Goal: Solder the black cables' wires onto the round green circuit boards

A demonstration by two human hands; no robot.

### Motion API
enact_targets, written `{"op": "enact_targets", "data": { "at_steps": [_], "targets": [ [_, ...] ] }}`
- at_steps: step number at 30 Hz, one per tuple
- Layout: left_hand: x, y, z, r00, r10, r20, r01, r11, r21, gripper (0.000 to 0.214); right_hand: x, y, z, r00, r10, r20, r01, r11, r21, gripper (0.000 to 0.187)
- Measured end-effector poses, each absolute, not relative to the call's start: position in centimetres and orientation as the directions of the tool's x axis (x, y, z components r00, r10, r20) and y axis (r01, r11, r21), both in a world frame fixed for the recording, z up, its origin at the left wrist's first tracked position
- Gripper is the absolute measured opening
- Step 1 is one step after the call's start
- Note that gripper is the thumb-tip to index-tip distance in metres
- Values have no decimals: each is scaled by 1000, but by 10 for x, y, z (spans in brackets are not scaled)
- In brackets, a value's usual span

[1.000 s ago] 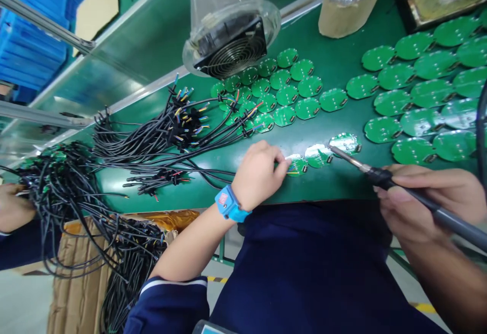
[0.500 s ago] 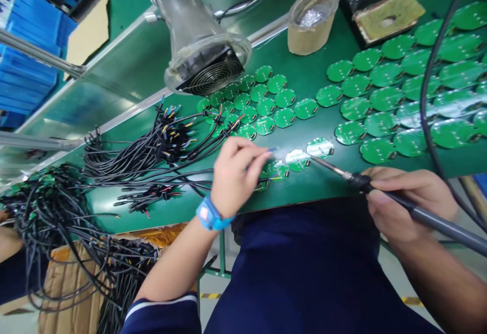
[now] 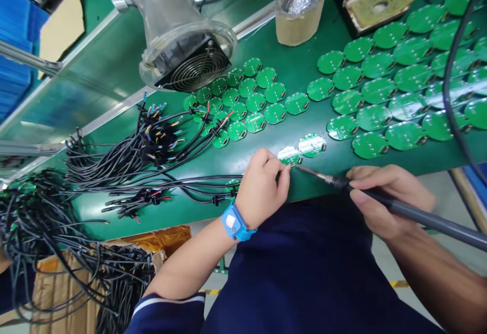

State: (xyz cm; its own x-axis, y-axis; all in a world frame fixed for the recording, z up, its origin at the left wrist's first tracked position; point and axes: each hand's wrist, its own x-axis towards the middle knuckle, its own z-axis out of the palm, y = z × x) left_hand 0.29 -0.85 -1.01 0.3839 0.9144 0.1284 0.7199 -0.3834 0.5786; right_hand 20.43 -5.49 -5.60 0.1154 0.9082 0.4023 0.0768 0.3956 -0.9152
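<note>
Below and right of the fume extractor [image 3: 186,40], the left hand [image 3: 264,184] curls its fingers beside a green circuit board [image 3: 288,153]; whatever they pinch is too small to tell. Farther right of the fume extractor, the right hand [image 3: 401,182] has a soldering iron [image 3: 437,217] in its grip, tip near that board. Black cables [image 3: 129,144] lie on the surface [image 3: 287,130] left of the fume extractor; a tan cup [image 3: 297,29] stands to its right.

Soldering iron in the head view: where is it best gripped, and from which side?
Take the soldering iron by the front of its dark handle, probably from the right: its slim metal shaft points left toward a green circuit board, while the thick handle extends rightward. The right hand grips it there, pen-like.
</note>
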Motion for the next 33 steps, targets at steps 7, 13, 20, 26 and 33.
{"op": "enact_targets", "data": {
  "at_steps": [7,13,20,26,33],
  "targets": [
    [2,-8,-14,399,908,130,725,-399,561,14,206,-55,-54,72,924,375,98,368,-925,26],
    [3,-7,-15,382,915,129,738,-386,553,14,206,-54,-55,67,925,375,140,364,-921,25],
    [4,-7,-16,382,917,115,744,-379,550,13,205,-54,-53,38,925,377,146,368,-918,27],
    [4,-7,-15,382,918,110,745,-376,551,13,206,-52,-46,140,921,363,35,362,-932,28],
    [6,-8,-15,368,923,112,755,-367,544,14,202,-52,-40,61,934,352,254,326,-910,22]
  ]
}}
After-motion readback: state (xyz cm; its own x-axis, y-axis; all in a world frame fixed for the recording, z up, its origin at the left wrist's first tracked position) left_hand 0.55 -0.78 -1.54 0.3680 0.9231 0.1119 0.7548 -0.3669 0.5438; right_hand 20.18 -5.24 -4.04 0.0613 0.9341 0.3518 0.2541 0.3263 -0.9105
